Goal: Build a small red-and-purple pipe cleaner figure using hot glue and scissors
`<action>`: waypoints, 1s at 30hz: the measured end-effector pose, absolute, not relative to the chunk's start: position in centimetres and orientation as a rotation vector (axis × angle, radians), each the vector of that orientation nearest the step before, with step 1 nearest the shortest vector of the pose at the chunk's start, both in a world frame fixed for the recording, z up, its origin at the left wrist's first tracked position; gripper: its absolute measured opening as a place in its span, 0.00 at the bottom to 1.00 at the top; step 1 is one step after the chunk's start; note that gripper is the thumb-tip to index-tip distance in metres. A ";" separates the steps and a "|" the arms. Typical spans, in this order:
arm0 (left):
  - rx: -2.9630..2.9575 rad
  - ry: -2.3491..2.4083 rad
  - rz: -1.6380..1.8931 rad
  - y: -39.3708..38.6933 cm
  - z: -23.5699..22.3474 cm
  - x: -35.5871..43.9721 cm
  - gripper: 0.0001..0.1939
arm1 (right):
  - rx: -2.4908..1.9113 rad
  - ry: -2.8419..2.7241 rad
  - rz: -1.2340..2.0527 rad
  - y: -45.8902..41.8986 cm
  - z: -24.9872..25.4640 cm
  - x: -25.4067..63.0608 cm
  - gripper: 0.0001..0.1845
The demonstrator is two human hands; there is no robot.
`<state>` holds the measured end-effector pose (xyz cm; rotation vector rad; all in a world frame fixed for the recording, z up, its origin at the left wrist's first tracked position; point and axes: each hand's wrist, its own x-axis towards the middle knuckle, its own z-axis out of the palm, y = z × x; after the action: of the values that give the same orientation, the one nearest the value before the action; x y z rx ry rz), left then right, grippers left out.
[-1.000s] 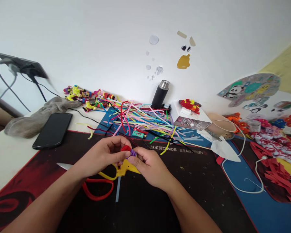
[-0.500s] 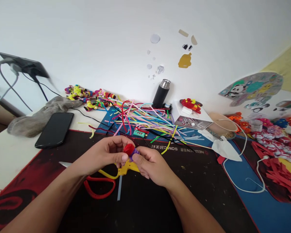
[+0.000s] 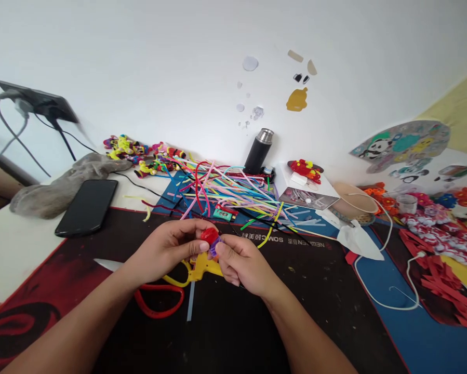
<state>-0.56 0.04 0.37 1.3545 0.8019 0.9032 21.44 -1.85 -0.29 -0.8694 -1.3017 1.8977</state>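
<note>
Between my two hands is a small pipe-cleaner figure, its rounded top red [image 3: 209, 235] and its coiled lower part purple [image 3: 215, 246]. My left hand [image 3: 174, 246] pinches the red part between thumb and fingers. My right hand [image 3: 243, 262] grips the purple part, with its fingers curled in. Just beneath them on the mat lies a yellow glue gun [image 3: 202, 267], partly hidden by my hands; a translucent glue stick [image 3: 191, 301] shows below it. Scissors with red handles [image 3: 159, 314] lie under my left forearm, which covers their middle; the blade [image 3: 107, 264] pokes out at the left.
Loose pipe cleaners [image 3: 233, 187] are heaped behind my hands. A black thermos [image 3: 258, 151] and white box [image 3: 309, 189] stand at the wall. A phone [image 3: 87, 208] lies left, finished figures [image 3: 128, 148] behind it. On the right are a white cable [image 3: 389, 306] and red strips [image 3: 443, 283].
The red and purple piece has tilted slightly and shifted a little up and right in my fingers. Both hands keep hold of it. The camera view has moved slightly.
</note>
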 end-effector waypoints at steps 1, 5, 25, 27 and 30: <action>1.386 0.814 0.924 0.1 0.3 -0.6 0.14 | -0.877 -1.296 1.899 -1.8 -0.3 21.5 0.30; 1.487 0.851 0.979 0.2 0.0 -0.6 0.12 | -0.899 -1.291 1.912 -1.8 -0.2 21.5 0.31; 1.959 1.172 1.030 -2.5 -1.9 -0.8 0.19 | -1.161 -1.484 1.639 -2.6 0.2 22.0 0.33; 1.974 1.198 1.047 -2.5 -2.6 -1.0 0.20 | -1.209 -1.535 1.581 -2.5 0.8 21.9 0.33; 2.012 1.235 1.071 -2.6 -3.9 -1.4 0.21 | -1.291 -1.620 1.550 -2.4 0.8 22.3 0.35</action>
<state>-1.43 -2.63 -3.93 2.0116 1.2354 1.0713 22.26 -2.42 0.83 -1.2912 -1.6203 1.5499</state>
